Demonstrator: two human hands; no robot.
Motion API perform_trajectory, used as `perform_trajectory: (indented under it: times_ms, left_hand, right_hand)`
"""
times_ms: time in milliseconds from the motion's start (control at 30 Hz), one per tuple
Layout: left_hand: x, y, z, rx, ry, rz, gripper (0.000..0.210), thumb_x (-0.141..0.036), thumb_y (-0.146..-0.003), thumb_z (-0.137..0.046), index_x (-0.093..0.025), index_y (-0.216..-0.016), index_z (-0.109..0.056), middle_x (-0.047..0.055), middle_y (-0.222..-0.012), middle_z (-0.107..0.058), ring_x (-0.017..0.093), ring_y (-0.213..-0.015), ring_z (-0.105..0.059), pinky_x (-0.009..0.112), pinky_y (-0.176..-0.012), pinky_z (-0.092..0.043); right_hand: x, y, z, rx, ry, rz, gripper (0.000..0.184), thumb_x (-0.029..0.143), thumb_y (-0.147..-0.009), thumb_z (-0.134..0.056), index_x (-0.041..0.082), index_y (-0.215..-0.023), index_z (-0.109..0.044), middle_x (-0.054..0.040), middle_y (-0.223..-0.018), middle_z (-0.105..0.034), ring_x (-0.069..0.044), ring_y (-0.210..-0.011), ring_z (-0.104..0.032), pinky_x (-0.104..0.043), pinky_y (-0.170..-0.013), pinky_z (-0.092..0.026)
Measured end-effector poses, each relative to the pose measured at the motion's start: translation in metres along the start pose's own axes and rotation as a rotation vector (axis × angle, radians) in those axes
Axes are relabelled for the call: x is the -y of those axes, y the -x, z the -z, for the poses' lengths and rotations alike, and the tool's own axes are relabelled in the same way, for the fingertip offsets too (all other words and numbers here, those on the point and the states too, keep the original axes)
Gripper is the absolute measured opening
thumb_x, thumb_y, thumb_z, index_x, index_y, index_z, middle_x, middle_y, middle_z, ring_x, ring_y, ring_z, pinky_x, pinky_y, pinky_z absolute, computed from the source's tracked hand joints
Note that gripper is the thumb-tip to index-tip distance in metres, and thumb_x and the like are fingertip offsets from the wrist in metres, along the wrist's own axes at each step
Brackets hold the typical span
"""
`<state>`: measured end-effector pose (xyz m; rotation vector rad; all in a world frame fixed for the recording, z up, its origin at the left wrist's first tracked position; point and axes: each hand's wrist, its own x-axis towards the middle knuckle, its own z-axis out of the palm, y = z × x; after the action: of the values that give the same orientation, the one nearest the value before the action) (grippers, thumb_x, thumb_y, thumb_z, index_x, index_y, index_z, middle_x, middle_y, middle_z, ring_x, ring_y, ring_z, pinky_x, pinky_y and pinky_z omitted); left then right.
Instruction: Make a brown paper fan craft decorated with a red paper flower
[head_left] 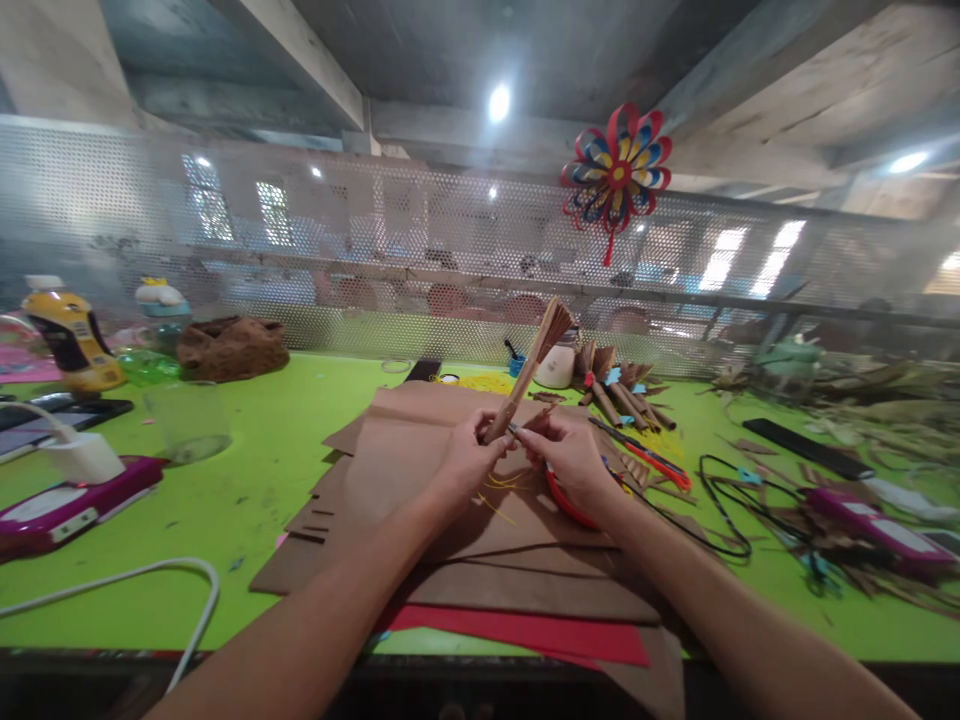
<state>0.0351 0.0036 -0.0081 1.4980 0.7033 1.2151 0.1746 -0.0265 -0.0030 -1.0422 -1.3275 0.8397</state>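
My left hand (466, 458) is closed around the lower part of a slim roll of brown paper (534, 368), which tilts up to the right and fans out into a fringed, brush-like top. Close beside it, my right hand (574, 462) is closed in a pinch at the roll's side. A small brown scrap shows above its fingers, but what the fingertips grip is too small to tell. Beneath both hands lie stacked sheets of brown paper (405, 480), with loose yellow thread (501, 484) on them. A red handle (564, 502) is partly hidden under my right hand.
Several similar fringed rolls (615, 395) lie behind on the right, near a red-and-black tool (656, 460). Black cable (739, 550), scraps and a purple power strip (874, 525) sit farther right. On the left are a clear cup (187, 430), a bottle (75, 340) and another purple strip (82, 505).
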Motion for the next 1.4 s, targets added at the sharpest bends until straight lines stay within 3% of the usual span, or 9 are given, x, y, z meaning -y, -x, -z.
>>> perform_trajectory:
  times_ms: [267,500,733,1067,1400]
  left_hand:
    - [-0.003,0.003,0.000,0.019,0.014,0.033,0.029,-0.026,-0.068,-0.065,-0.015,-0.090,-0.052,0.002,-0.072,-0.059,0.011,-0.059,-0.052,0.022,-0.052,-0.038]
    - [-0.005,0.002,0.003,-0.021,-0.027,-0.006,0.023,-0.025,-0.070,-0.063,-0.016,-0.088,-0.053,0.000,-0.069,-0.055,0.010,-0.059,-0.049,0.022,-0.054,-0.037]
    - [0.002,0.001,0.003,0.006,-0.004,0.035,0.022,-0.033,-0.075,-0.059,-0.016,-0.088,-0.054,0.000,-0.064,-0.051,0.010,-0.057,-0.046,0.021,-0.049,-0.031]
    - [-0.001,0.005,-0.002,0.009,-0.180,-0.042,0.014,-0.031,-0.079,-0.052,-0.018,-0.080,-0.056,0.001,-0.062,-0.050,0.012,-0.056,-0.044,0.025,-0.052,-0.032]
    - [-0.003,0.010,-0.004,0.052,-0.113,-0.002,0.020,-0.037,-0.077,-0.054,-0.017,-0.080,-0.057,0.001,-0.059,-0.049,0.012,-0.054,-0.041,0.024,-0.050,-0.030]
  right_hand:
    - [-0.001,-0.003,0.006,0.030,0.017,0.055,0.022,0.036,-0.066,-0.067,0.015,-0.064,-0.060,0.0020,-0.050,-0.051,-0.010,-0.045,-0.042,-0.023,-0.044,-0.032]
    - [0.009,-0.006,0.017,0.031,0.161,0.222,0.020,0.035,-0.069,-0.066,0.015,-0.067,-0.063,0.0000,-0.053,-0.055,-0.011,-0.047,-0.045,-0.024,-0.045,-0.035]
    - [0.008,-0.007,0.019,0.059,0.113,0.205,0.019,0.035,-0.067,-0.068,0.016,-0.071,-0.064,-0.0015,-0.058,-0.059,-0.012,-0.050,-0.049,-0.026,-0.048,-0.039]
    - [0.004,-0.010,0.024,0.043,0.020,0.168,0.022,0.037,-0.071,-0.066,0.015,-0.071,-0.063,0.0009,-0.052,-0.055,-0.010,-0.044,-0.046,-0.025,-0.046,-0.036]
    - [0.001,-0.010,0.023,0.019,0.066,0.195,0.023,0.038,-0.070,-0.066,0.015,-0.069,-0.063,0.0010,-0.051,-0.054,-0.011,-0.044,-0.045,-0.025,-0.045,-0.036]
